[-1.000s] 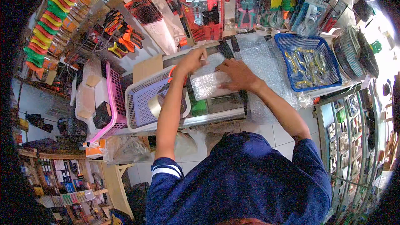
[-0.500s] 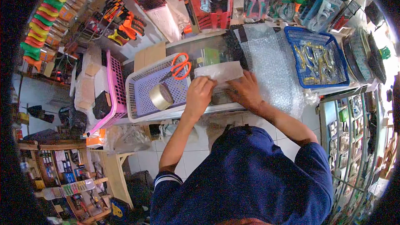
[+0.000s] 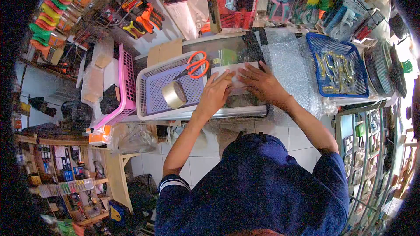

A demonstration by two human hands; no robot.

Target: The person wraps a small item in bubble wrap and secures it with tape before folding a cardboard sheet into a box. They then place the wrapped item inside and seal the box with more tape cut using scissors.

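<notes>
A white wrapped packet (image 3: 236, 68) lies flat on the glass counter top, in front of a green item (image 3: 228, 55). My left hand (image 3: 215, 91) rests on its left part with the fingers stretched out. On its right part lies my right hand (image 3: 264, 85), fingers spread and flat, covering much of it. Left of my hands, orange-handled scissors (image 3: 197, 64) and a tape roll (image 3: 174, 94) sit in a white and purple basket (image 3: 151, 83). Bubble wrap (image 3: 286, 70) is spread to the right of my right hand.
A blue basket (image 3: 338, 91) with brass-coloured parts stands at the right. A pink basket (image 3: 127, 78) with wrapped boxes is at the left. Packaged tools hang along the back, and a shelf rack (image 3: 365, 148) stands at the lower right.
Both hands have come onto the packet, and it now lies flatter. My right hand's fingers have spread out over it. The whole view has shifted slightly.
</notes>
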